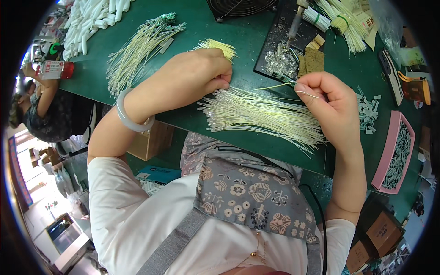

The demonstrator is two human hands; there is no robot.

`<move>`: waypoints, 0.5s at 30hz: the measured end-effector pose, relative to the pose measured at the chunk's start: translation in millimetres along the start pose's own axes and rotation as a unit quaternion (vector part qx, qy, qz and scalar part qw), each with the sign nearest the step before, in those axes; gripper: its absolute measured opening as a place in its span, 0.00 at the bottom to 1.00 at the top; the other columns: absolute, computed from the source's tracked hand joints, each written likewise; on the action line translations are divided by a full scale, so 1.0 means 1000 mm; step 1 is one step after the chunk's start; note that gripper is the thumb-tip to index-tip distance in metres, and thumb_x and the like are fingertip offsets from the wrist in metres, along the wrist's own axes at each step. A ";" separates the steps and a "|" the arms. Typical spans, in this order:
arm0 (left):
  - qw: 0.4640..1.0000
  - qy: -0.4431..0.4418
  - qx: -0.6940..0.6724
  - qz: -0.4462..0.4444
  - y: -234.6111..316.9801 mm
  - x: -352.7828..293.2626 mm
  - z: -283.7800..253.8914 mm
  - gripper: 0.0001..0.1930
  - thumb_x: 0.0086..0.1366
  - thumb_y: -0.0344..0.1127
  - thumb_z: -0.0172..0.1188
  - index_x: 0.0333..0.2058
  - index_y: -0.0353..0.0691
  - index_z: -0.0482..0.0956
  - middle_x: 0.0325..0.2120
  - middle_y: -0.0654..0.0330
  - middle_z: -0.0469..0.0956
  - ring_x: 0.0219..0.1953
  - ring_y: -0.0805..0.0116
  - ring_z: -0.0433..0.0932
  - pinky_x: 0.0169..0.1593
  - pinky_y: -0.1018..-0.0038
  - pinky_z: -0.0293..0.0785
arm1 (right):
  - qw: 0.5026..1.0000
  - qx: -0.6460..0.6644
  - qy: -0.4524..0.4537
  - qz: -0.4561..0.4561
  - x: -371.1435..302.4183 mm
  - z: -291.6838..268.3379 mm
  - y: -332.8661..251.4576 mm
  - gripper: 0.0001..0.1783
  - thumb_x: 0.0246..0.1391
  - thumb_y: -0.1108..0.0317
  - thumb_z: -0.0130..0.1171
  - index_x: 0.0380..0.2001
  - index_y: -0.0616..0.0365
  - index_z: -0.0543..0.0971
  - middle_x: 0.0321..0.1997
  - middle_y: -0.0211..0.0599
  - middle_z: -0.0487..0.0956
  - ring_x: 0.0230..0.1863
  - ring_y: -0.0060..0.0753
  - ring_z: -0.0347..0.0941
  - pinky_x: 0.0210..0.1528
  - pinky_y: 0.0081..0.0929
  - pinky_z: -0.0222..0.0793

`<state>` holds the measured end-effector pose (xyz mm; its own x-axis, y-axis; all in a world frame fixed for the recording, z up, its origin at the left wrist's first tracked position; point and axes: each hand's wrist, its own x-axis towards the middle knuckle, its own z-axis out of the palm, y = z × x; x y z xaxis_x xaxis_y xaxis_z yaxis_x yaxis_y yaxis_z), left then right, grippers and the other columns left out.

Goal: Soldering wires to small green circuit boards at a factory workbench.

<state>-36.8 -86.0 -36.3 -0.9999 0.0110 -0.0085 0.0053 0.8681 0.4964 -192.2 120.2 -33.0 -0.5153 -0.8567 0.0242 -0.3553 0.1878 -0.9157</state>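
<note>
My right hand (334,103) is closed, with thumb and forefinger pinched on a small green circuit board (285,78). A thin yellow wire (270,86) reaches left from near this board, and a pale wire end curls out by the thumb. Just above the board is the soldering iron (294,28), its tip pointing down. My left hand (197,73) is closed in a pinch at the left end of a spread of white and yellow wires (266,117); what lies between its fingertips is too small to make out. Behind it shows a bundle of short yellow wires (217,46).
A black tray (265,63) with solder scraps and a brown sponge (314,59) stands beneath the iron. Wires with boards (142,50) lie at left, white tubes (91,23) farther back. A pink box (388,153) of small grey parts sits at right. Another person (50,107) works at far left.
</note>
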 end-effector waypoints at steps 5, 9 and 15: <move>0.998 -0.008 0.028 0.046 -0.003 0.002 0.003 0.05 0.55 0.30 0.56 0.27 0.35 0.70 0.25 0.54 0.68 0.30 0.53 0.69 0.33 0.65 0.66 | 1.000 0.010 -0.001 -0.015 0.001 -0.001 0.006 0.05 0.45 0.72 0.60 0.27 0.63 0.76 0.20 0.24 0.68 0.21 0.13 0.58 0.23 0.14 0.55; 0.998 -0.001 0.043 0.043 0.006 0.001 -0.004 0.06 0.54 0.29 0.55 0.28 0.35 0.68 0.25 0.54 0.68 0.31 0.52 0.68 0.33 0.65 0.65 | 0.995 -0.043 -0.027 -0.085 0.002 -0.004 0.005 0.05 0.44 0.73 0.59 0.26 0.62 0.76 0.30 0.31 0.74 0.26 0.20 0.67 0.27 0.17 0.62; 0.991 0.071 0.085 0.074 0.033 -0.006 -0.018 0.08 0.51 0.24 0.57 0.27 0.35 0.66 0.28 0.55 0.68 0.32 0.54 0.68 0.35 0.65 0.65 | 0.968 -0.128 -0.113 -0.185 -0.007 0.010 -0.001 0.03 0.42 0.74 0.57 0.22 0.60 0.73 0.37 0.37 0.76 0.29 0.39 0.74 0.30 0.29 0.70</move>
<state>-30.7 -66.7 -4.1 -0.9797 0.0842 0.1818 0.1415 0.9331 0.3305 -181.0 121.0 -36.6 -0.1430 -0.9655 0.2175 -0.6792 -0.0641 -0.7312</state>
